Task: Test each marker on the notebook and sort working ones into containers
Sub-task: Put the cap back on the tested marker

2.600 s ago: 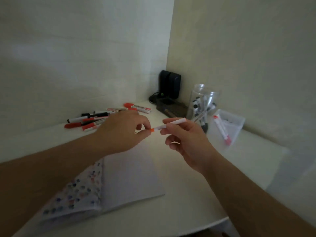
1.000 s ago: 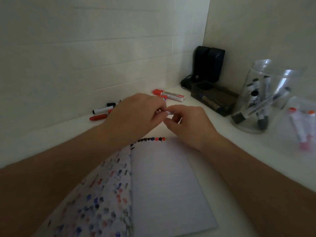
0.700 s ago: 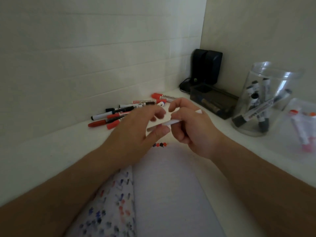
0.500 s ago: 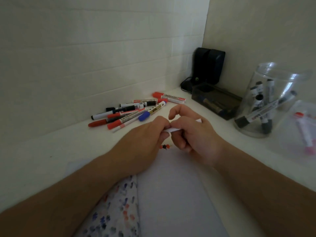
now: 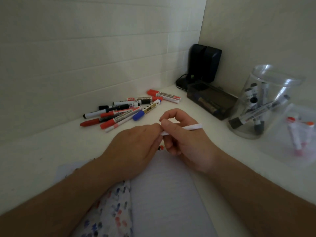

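Note:
My right hand point(image 5: 183, 139) grips a thin white marker point(image 5: 192, 127), its barrel pointing right. My left hand point(image 5: 135, 147) meets it at the marker's left end, fingers pinched there; the tip and any cap are hidden by the fingers. Both hands hover over the top edge of the open notebook point(image 5: 164, 190), where a small red and black test mark point(image 5: 161, 148) shows. A pile of several markers point(image 5: 126, 110) lies at the back by the wall. A clear jar point(image 5: 261, 101) holds black-capped markers. A clear container point(image 5: 299, 134) at the right holds red and orange ones.
A dark tray point(image 5: 212, 100) and a black device point(image 5: 203, 64) with a cable sit in the back corner. The notebook's left page point(image 5: 112, 212) is covered in coloured test dots. The white table point(image 5: 42, 151) meets walls behind and to the right.
The hands drew back from the notebook's top edge, parted briefly, then came together at the white marker's left end. The marker pile behind them came into sight.

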A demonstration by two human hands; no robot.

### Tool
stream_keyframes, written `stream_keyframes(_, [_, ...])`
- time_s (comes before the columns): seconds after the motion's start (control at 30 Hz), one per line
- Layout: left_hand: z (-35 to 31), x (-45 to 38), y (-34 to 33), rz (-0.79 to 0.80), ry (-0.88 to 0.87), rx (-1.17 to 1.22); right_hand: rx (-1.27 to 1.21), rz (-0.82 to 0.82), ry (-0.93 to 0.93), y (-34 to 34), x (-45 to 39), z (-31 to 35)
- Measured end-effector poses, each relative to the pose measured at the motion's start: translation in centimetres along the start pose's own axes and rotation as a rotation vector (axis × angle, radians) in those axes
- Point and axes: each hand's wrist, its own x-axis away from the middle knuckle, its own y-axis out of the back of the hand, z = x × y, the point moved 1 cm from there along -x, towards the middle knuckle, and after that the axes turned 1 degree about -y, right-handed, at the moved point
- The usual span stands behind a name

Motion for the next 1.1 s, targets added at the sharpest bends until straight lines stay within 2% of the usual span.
stream_keyframes(0.2, [-0.1, -0.1, 0.8, 0.110, 0.059, 0.046, -0.032, 0.030, -0.007, 0.3, -0.1, 0.3])
stream_keyframes(0.37, [0.1, 0.0, 1.5, 0.150, 0.225, 0.140, -0.174, 0.036, -0.107, 3.4, -0.5, 2.1])
stream_keyframes(0.43, [0.0, 0.0, 1.7, 0.223, 0.254, 0.071, -0.030, 0.037, -0.134, 4.4, -0.3, 2.3])
stream_keyframes(0.53, [-0.1, -0.3, 1.3, 0.374, 0.301, 0.005, 0.463, -0.031, -0.155, 4.0, -0.2, 1.5])
stream_keyframes(0.6, [-0.1, -0.6, 0.9, 0.419, 0.306, -0.006, 0.649, -0.040, -0.143, 3.4, -0.2, 1.0])
stream_keyframes(0.77, [0.0, -0.7, 0.8, 0.424, 0.303, 0.000, 0.699, -0.142, -0.112, 3.1, -0.4, 0.2])
stream_keyframes(1.1, [0.4, -0.6, 0.5, 0.404, 0.317, 0.008, 0.625, -0.163, -0.163, 2.6, -0.5, 0.2])
